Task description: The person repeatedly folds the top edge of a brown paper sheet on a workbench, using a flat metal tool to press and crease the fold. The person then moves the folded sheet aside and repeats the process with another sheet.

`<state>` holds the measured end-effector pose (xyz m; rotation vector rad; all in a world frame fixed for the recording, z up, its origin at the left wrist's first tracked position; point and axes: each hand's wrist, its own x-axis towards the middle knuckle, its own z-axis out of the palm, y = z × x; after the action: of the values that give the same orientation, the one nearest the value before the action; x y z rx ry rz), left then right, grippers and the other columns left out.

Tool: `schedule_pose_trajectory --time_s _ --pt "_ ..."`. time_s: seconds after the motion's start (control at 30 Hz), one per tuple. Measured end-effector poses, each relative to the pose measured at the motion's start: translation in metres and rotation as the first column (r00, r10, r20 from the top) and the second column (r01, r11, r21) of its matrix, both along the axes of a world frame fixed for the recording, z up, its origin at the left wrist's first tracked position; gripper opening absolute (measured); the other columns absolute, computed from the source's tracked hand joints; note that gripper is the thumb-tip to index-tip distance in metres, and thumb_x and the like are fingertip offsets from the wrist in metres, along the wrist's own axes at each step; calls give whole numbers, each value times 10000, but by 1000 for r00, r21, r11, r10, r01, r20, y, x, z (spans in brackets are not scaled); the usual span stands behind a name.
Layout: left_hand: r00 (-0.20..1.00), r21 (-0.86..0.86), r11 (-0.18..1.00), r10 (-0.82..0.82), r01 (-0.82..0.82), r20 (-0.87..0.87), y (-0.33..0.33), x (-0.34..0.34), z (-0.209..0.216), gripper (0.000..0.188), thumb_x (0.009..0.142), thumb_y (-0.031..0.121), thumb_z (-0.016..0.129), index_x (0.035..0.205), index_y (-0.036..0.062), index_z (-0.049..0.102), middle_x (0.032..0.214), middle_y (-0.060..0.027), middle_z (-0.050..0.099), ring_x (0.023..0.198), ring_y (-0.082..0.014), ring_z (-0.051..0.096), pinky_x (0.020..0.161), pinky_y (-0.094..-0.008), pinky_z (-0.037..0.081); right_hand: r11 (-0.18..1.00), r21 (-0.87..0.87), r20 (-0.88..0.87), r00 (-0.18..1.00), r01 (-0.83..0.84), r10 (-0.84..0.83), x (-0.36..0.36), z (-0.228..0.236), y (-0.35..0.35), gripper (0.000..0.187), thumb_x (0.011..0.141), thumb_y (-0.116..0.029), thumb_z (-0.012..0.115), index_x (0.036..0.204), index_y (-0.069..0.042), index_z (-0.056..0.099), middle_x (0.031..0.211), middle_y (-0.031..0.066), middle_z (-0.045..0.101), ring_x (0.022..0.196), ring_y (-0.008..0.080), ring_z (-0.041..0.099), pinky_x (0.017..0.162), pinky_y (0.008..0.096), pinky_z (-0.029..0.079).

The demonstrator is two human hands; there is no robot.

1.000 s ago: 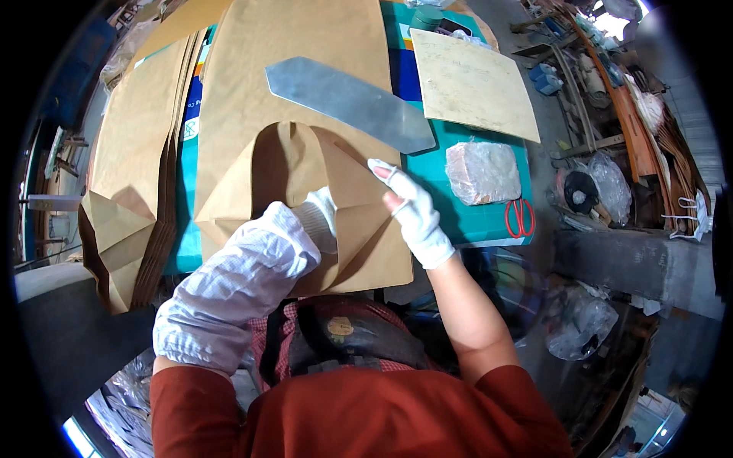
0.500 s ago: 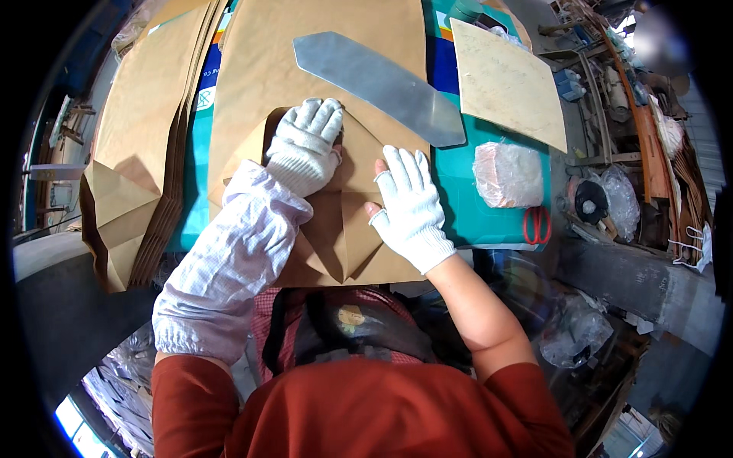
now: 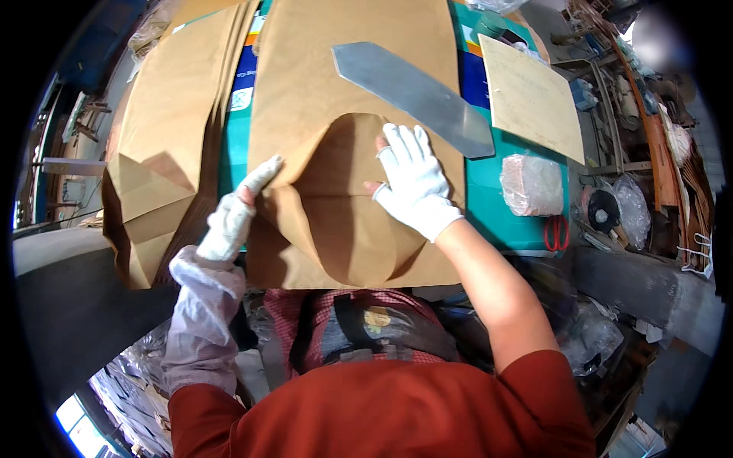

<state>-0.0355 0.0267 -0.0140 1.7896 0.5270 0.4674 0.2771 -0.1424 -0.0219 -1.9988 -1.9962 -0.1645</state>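
A brown kraft paper bag (image 3: 343,237) lies before me, its near end spread into a rounded, gaping pocket with creased folds. My right hand (image 3: 416,179), in a white glove with bare thumb and fingertip, rests flat on the pocket's right side, fingers stretched. At the bag's left edge is my left hand (image 3: 235,217), gloved and seen edge-on, its fingers stretched along the raised left fold; it is partly blurred. Beyond the pocket, a grey metal plate (image 3: 416,99) with pointed ends lies slantwise across the bag.
Left of me is a stack of similar paper bags (image 3: 168,99) with folded near ends. On the teal printed covering (image 3: 482,217) at right lie a beige board (image 3: 531,99), a plastic-wrapped block (image 3: 532,185) and red scissor handles (image 3: 557,233). Clutter fills the far right.
My left hand has moved from the bag's middle out to its left edge. The folded bag end has spread into a rounded pocket. My right hand stays on its right side.
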Motion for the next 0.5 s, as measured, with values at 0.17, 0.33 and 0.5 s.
schedule_pose_trajectory --time_s 0.17,0.33,0.5 --pt "978 585 805 35 96 -207 -24 17 5 724 1051 505 514 1548 -17 437 1624 -252 395 1542 -444 304 1271 -490 227 999 17 10 999 31 -32 -1 -4 0 731 846 -479 766 1329 49 616 1460 253 522 1384 424 454 1235 566 267" --pt "932 701 693 121 168 -343 -34 28 16 766 900 421 679 1491 -18 468 1573 -295 417 1472 -508 361 1232 -545 297 999 15 21 999 30 -30 -4 -5 2 731 843 -464 774 1342 44 607 1460 252 522 1389 428 446 1233 566 274" --pt "892 776 588 196 226 -408 -43 39 20 814 818 468 749 1470 51 496 1530 -284 438 1409 -499 408 1193 -570 328 1000 19 0 1000 25 -25 -4 -1 3 692 857 -445 772 1331 37 625 1445 242 563 1388 411 481 1234 547 289"
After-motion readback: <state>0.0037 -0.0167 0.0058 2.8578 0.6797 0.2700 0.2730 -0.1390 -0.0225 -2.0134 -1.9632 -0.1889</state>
